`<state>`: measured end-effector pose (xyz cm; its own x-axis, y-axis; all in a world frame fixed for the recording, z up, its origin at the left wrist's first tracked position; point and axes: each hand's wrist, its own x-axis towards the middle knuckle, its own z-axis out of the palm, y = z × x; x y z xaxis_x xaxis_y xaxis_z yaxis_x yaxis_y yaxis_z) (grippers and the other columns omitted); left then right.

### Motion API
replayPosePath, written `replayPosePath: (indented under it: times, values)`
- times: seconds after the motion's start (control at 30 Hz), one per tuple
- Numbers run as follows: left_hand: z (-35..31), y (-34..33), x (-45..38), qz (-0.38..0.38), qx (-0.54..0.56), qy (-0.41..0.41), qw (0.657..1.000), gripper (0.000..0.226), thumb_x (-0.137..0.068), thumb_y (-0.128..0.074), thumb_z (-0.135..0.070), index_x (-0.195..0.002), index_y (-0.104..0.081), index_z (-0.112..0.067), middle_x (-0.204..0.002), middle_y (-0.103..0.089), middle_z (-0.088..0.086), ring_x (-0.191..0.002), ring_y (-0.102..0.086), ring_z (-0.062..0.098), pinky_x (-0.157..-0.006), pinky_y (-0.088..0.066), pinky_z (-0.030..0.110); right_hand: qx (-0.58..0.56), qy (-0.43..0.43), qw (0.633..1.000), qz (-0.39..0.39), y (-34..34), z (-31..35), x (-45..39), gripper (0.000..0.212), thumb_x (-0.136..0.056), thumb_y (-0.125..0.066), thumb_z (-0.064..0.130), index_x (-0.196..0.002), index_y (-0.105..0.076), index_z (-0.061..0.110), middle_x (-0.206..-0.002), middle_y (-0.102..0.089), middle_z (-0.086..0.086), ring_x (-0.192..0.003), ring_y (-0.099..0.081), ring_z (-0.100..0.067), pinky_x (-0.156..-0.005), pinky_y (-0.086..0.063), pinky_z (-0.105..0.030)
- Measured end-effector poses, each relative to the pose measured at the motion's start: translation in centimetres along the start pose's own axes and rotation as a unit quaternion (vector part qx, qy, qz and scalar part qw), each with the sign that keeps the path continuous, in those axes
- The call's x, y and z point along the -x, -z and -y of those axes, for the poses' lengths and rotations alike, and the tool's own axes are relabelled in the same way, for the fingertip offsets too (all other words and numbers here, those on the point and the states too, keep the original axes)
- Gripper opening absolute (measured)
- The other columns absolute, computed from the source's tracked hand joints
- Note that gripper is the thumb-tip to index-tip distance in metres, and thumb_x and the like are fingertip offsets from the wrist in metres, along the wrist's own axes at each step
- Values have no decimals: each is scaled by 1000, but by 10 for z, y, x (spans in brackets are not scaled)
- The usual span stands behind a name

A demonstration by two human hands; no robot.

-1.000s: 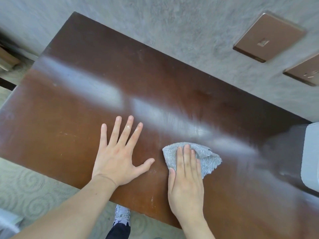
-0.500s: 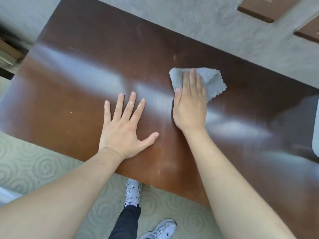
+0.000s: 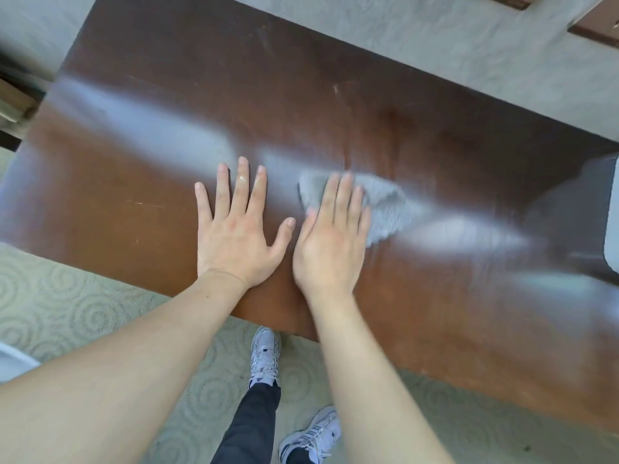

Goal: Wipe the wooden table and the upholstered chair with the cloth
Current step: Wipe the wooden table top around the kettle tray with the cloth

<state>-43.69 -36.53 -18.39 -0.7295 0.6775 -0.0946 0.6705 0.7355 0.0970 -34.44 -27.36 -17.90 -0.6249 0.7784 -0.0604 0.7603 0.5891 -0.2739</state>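
Risk: grey cloth [image 3: 385, 209] bunching under flat right hand [image 3: 330, 242], skipping streaks. Left hand [image 3: 234, 236] splayed just beside, bracing wooden table [image 3: 134, 202]; could smear.

Wooden table [image 3: 134, 212]: left hand [image 3: 234, 242] flat at centre; right hand [image 3: 330, 249] at its 3 o'clock, atop cloth [image 3: 385, 209].

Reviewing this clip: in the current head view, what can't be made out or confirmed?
- Cloth: motion-blurred and partly under the right hand, so its folds and full outline are unclear.
- Wooden table: glare bands hide the surface; its right end is cut off by the frame edge.
- Pale object at the right edge: mostly cropped, cannot tell what it is.
- Upholstered chair: none identifiable.
- Left hand: flat on the table, clear.
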Motion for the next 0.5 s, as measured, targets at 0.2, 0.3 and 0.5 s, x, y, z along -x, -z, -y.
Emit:
replayPosePath:
  times: [0.2,0.3,0.5]
  values:
    - [0,-1,0,0,3,-4,1000,82,-95,-22,-67,-160,-14,-18,-168,-10,10,-154,-2,34,-121,-4,61,10,1,1000,-3,6,-10,-104,57,-106,-24,30,-157,-13,9,-166,-11,-9,-153,-6,-26,-124,-6,-41]
    - [0,0,0,3,4,-7,1000,81,-95,-22,-67,-160,-13,-18,-168,-9,10,-155,-1,34,-121,-3,62,-4,-7,1000,-21,7,-22,-60,57,-106,-26,30,-157,-15,8,-166,-12,-10,-153,-8,-26,-124,-10,-41]
    - [1,0,0,15,5,-13,1000,81,-96,-23,-66,-160,-13,-17,-168,-8,11,-154,-1,35,-121,-3,62,15,-16,1000,8,11,-54,111,57,-105,-30,30,-156,-19,6,-165,-15,-10,-153,-10,-24,-123,-19,-46]
